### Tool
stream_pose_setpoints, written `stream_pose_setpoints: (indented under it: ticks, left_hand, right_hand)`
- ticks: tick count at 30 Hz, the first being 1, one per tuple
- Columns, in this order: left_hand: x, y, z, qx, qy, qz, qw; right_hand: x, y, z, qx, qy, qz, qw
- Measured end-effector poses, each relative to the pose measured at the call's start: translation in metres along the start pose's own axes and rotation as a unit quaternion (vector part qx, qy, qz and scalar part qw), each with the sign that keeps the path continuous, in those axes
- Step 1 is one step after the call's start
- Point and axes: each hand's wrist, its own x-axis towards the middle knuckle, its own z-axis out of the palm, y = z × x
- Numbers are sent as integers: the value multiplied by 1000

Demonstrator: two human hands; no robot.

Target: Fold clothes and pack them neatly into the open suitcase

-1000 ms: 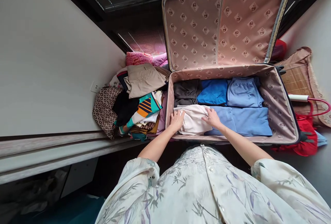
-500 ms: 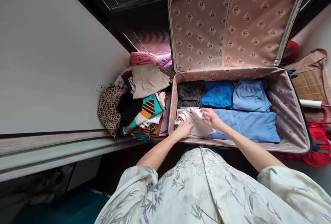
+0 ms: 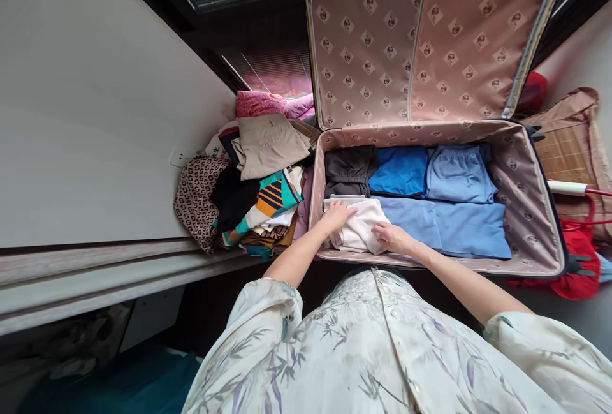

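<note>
A pale pinkish-white folded garment [image 3: 364, 226] lies in the front left corner of the suitcase [image 3: 478, 267]. On its upper left part my left hand [image 3: 338, 216] rests flat with the fingers stretched out. At the garment's right side, my right hand [image 3: 391, 237] has its fingers drawn together on the cloth. Folded light blue clothing [image 3: 459, 230] lies just right of that hand. Behind are dark grey folded clothing [image 3: 350, 170], a bright blue piece [image 3: 399, 171] and light blue shorts [image 3: 461, 173].
The suitcase lid [image 3: 430, 44] stands open at the back. To the left, a heap holds beige folded clothing [image 3: 270, 145], a multicoloured garment [image 3: 270, 200] and a brown patterned cloth [image 3: 197, 202]. A white wall [image 3: 95, 114] borders it. A red bag-like item [image 3: 581, 267] lies at the right.
The garment's lifted right part now lies flatter. My left hand has moved up from its front edge onto its top. My right hand has come down toward the garment's front right.
</note>
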Motion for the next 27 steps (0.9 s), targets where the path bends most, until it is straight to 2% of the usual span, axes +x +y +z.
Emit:
stream_pose_setpoints:
  ticks: [3,8,11,14,16,17,20,22,23,24,27]
  left_hand:
    - [0,-5,-7,9,-27,-4,1000]
    - [-20,-4,-21,31,1,2,1000]
    - [-37,0,-22,14,-26,35,999]
    - [-56,3,-23,21,-86,-10,996]
    - [-64,7,-29,36,-102,-56,993]
    - [-67,10,-32,40,-90,-70,993]
    - [-61,21,-43,1,14,-77,997]
    - [-49,26,-47,-56,69,-46,995]
    - [-42,26,-47,-84,68,-26,994]
    - [-36,25,-46,-108,44,-8,993]
    - [-25,18,-40,-215,-66,12,974]
  right_hand:
    - [10,-2,-4,-14,0,42,999]
    - [42,1,-25,-72,128,95,985]
    - [65,3,-35,-89,93,106,986]
    - [76,4,-36,-94,45,98,990]
    - [73,2,-35,-93,33,93,991]
    - [69,0,-35,-95,29,92,991]
    - [52,-13,-38,-83,22,55,995]
    - [38,-29,-44,-41,24,3,999]
    - [30,-38,-48,-14,32,-23,999]
    - [21,-48,-52,14,48,-41,998]
    - [-4,-69,-70,73,122,-48,989]
